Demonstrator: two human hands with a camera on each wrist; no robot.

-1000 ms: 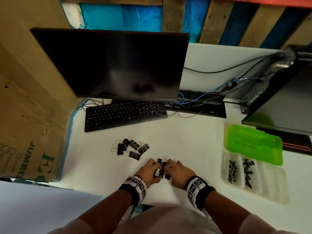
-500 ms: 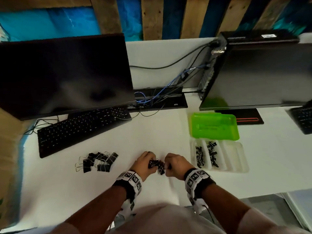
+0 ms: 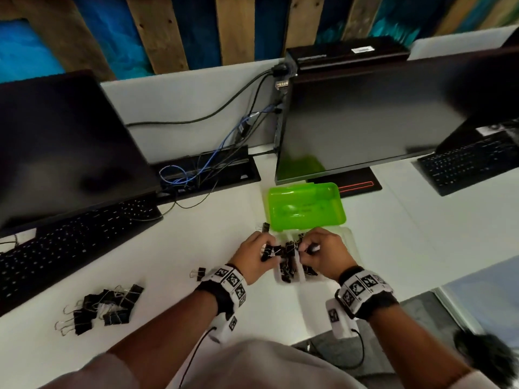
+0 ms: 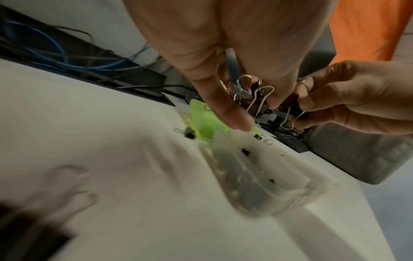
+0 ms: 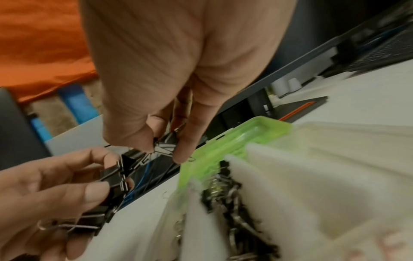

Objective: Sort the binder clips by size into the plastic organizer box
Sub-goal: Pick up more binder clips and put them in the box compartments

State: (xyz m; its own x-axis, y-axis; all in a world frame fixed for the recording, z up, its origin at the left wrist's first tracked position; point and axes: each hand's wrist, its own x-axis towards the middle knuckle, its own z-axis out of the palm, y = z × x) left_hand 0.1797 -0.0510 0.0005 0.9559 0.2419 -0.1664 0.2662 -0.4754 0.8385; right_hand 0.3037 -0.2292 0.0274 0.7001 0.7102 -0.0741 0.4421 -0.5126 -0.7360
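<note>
The clear organizer box (image 3: 349,242) with its green lid (image 3: 304,206) open lies on the white desk, with black binder clips in its left compartments (image 3: 286,269). My left hand (image 3: 258,255) holds a bunch of black binder clips (image 5: 111,185) just left of the box. Over the box, my right hand (image 3: 314,249) pinches a small binder clip (image 5: 165,143) between thumb and finger. In the left wrist view my left hand (image 4: 245,98) grips the clips (image 4: 254,95), and the box (image 4: 257,185) lies below. A pile of larger clips (image 3: 104,307) lies at the left.
A loose clip (image 3: 198,273) lies by my left wrist and another (image 3: 264,227) beside the lid. Two monitors (image 3: 379,122), keyboards (image 3: 70,242) and a cable tray (image 3: 207,169) line the back. The desk edge runs close behind my wrists.
Both hands have moved right with the clips, from the desk in front of me to the organizer box. The view has turned right too.
</note>
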